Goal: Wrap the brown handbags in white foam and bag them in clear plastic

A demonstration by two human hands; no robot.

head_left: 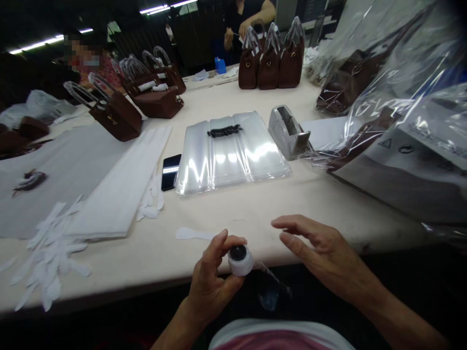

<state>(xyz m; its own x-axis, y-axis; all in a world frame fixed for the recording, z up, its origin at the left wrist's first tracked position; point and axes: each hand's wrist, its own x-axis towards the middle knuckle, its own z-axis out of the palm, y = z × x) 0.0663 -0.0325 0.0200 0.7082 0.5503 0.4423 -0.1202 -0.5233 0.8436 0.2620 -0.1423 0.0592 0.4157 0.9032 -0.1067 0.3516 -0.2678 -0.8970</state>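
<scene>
Rightward, much is hard to read: crumpled clear plastic wrapping (401, 63) fills that side and runs off the frame, and a brown handbag inside it (350, 82) shows only as a dark shape behind glare. Both forearms are cut off by the lower edge. Below the table's near edge a wisp of clear film (272, 289) hangs against the dark, and I cannot tell whether it joins the roll. A small black object (225, 130) on the clear bags is too blurred to name.

The right hand (321, 255) hovers palm down over the table's near edge, fingers loosely spread and holding nothing, its fingertips pointing left toward the roll. The left hand (209, 279) sits just off that edge, thumb and fingers pinching a small white roll (240, 260) with a dark centre, probably tape, held upright near the right fingertips without touching them.

Across the pale table (255, 214) lie folded white sheets (120, 189) on the left and a flat stack of clear bags (229, 155) in the middle. Brown handbags (270, 58) stand in a row at the far end, where another person's hand (229, 36) is at work. A grey tape dispenser (288, 132) stands just right of the stack, a black phone (170, 171) just left. White paper strips (51, 257) scatter at the near left, and one serrated strip (191, 234) lies just beyond the left hand.
</scene>
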